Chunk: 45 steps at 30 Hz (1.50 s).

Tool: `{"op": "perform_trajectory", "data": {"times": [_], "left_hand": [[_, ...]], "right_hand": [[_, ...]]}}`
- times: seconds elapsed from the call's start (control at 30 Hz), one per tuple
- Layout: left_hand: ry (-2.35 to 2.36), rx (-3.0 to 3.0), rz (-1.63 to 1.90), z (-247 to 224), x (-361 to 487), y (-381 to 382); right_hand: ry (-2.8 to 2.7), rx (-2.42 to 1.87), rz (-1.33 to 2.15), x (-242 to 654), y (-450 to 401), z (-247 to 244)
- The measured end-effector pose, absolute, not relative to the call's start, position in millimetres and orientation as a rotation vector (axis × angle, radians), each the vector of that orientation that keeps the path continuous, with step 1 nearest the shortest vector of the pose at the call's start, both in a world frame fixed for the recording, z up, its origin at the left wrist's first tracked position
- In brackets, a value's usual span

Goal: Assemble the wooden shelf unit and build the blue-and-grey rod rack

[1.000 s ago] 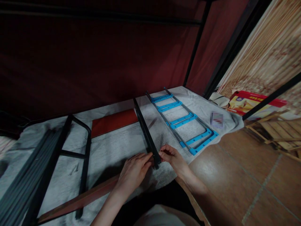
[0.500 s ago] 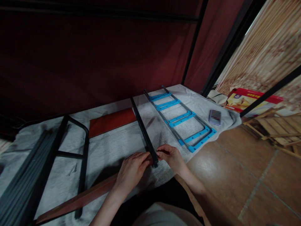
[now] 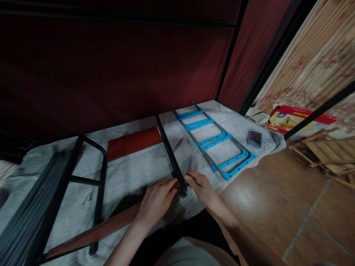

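Note:
A black metal bar [image 3: 169, 149] lies across the bed of grey cloth. Its near end is between my two hands. My left hand [image 3: 157, 199] is closed over the end of a long reddish-brown board [image 3: 97, 233], where the board meets the bar. On the bar's other side, my right hand [image 3: 200, 185] pinches with thumb and fingers against it; what sits in the pinch is too small to see. Farther back, an orange-red panel [image 3: 133, 143] reaches up to the bar. At the left, a black tube frame [image 3: 102, 177] joins the board's far end.
Blue folding frames with grey rails [image 3: 219, 142] lie to the right on the grey cloth [image 3: 194, 199]. A blurred small item [image 3: 254, 139] rests near the cloth's right edge. Dark grey tubes [image 3: 36, 203] are stacked at left. A wooden folding piece [image 3: 327, 149] stands on the tiled floor [image 3: 266, 210].
The right fingers have closed in a little more against the bar's end. My left hand holds its place, and the whole view has shifted slightly.

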<state>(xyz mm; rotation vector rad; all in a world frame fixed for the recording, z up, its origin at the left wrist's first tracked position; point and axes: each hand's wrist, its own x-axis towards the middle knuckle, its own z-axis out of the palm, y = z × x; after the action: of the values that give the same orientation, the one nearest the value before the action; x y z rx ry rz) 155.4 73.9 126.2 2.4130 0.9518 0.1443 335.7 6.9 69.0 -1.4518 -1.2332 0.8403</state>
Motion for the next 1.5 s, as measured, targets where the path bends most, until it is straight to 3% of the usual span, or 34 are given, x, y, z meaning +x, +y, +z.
{"op": "perform_trajectory", "data": {"times": [0.43,0.83,1.17,1.5], "left_hand": [[0.979,2.477,0.157,123,156,72],[1.003,2.475,0.133,127,157,70],[0.982,2.5,0.152,125,156,70],[0.986,2.465,0.157,129,155,69]], "right_hand": [[-1.058,-1.642,0.806,313,14,64],[-1.083,-1.344,0.953,328,-3,68],[-1.1,-1.532,0.845,321,4,66],[-1.236,-1.384,0.941,338,4,68]]}}
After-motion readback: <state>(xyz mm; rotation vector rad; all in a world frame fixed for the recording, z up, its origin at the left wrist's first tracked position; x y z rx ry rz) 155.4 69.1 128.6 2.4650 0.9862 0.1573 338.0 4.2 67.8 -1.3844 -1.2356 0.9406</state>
